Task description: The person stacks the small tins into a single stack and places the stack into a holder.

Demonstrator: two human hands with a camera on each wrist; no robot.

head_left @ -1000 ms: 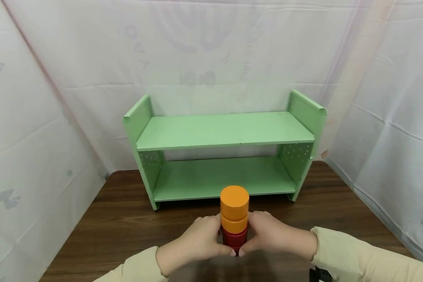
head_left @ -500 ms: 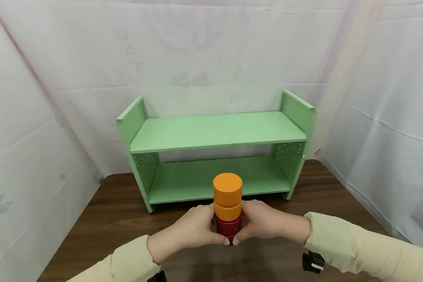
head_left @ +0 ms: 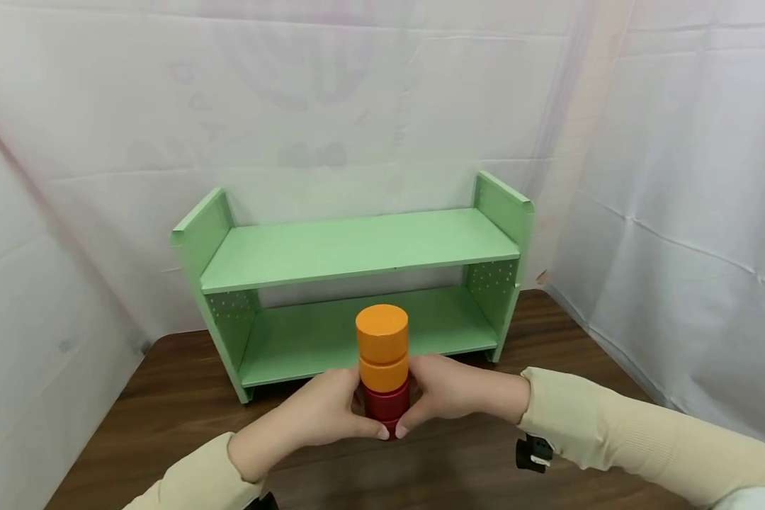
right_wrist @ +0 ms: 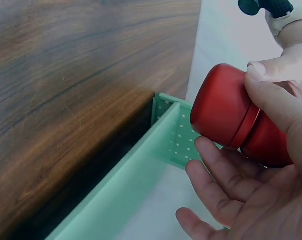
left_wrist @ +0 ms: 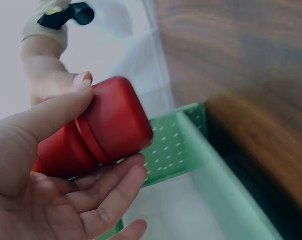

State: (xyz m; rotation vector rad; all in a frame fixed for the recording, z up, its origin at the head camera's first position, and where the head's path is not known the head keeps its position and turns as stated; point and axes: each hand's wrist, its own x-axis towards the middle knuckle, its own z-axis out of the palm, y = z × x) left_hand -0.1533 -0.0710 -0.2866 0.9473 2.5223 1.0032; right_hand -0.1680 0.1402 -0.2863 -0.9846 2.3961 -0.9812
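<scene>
An orange canister [head_left: 382, 340] stands upright on a red canister [head_left: 386, 405], in the middle of the head view. The left hand [head_left: 325, 409] holds the red one from the left, thumb in front and fingers at the side. From the right, the right hand [head_left: 449, 388] grips the same red canister, the two thumb tips nearly meeting. In the left wrist view the red canister [left_wrist: 118, 120] shows a seam and a rounded end, with the thumb and fingers around it. The right wrist view shows the same red canister [right_wrist: 220, 105]; no hand grips the orange part.
A green two-tier shelf [head_left: 357, 244] with raised, perforated side panels stands behind the hands on a dark wooden table [head_left: 166, 397]. White printed cloth [head_left: 357, 106] hangs behind it and at both sides. Black wrist devices [head_left: 534, 453] sit near the sleeves.
The whole head view has shifted, with the shelf further left and slightly lower. Both hands and the stacked canisters have risen relative to the shelf. The grip looks the same.
</scene>
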